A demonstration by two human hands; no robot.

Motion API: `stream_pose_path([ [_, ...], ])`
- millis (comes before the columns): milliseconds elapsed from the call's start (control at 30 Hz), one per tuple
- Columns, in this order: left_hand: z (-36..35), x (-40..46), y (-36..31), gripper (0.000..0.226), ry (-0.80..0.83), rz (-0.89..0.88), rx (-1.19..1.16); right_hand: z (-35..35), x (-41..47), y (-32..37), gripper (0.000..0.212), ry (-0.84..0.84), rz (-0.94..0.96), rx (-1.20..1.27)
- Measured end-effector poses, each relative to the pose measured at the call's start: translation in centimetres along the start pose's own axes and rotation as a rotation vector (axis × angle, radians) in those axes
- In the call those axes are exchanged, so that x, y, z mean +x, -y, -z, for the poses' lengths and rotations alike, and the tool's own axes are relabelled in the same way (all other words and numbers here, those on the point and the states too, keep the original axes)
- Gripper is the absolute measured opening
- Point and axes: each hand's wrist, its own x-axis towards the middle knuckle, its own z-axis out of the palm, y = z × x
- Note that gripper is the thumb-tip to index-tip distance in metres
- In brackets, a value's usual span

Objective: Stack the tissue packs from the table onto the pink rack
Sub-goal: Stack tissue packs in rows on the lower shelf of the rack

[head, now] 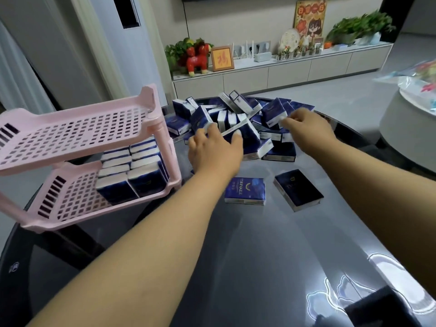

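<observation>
A heap of dark blue tissue packs (238, 114) lies at the far side of the dark glossy table (259, 244). My left hand (213, 152) grips one or more packs at the heap's near left edge, fingers curled over them. My right hand (309, 131) reaches into the heap's right side and pinches a pack's white edge. Two loose packs, one reading TWINKLE (245, 191) and a darker one (297, 190), lie flat nearer to me. The pink two-tier rack (70, 135) stands at the left; its lower shelf holds several upright packs (134, 171), its top shelf is bare.
A white round stool or table (410, 138) with a plastic bag stands at the right. Behind the table runs a low white cabinet (271, 74) with plants, a red toy horse and frames. A dark object (382, 308) sits at the table's near right edge.
</observation>
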Motion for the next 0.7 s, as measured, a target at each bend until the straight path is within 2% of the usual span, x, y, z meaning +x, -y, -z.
stream_pose_path([
  [100,-1.0,2.3,0.8,0.066,0.080,0.066,0.067,-1.2,1.6,0.0,0.048,0.182,0.030,-0.043],
  [233,-2.3,3.1,0.7,0.061,0.223,0.058,-0.033,-2.7,1.9,0.1,0.054,0.372,0.053,-0.028],
  [433,-3.6,1.2,0.9,0.058,0.208,-0.012,0.039,-3.9,-0.9,-1.1,0.044,0.274,0.165,0.030],
  [567,-3.4,-1.8,1.1,0.056,0.203,-0.020,0.023,-3.4,-3.7,-1.7,0.039,0.281,0.201,0.130],
  [700,-3.0,-5.4,1.8,0.052,0.162,-0.020,0.049,-3.1,-6.9,-2.0,0.033,0.258,0.260,0.081],
])
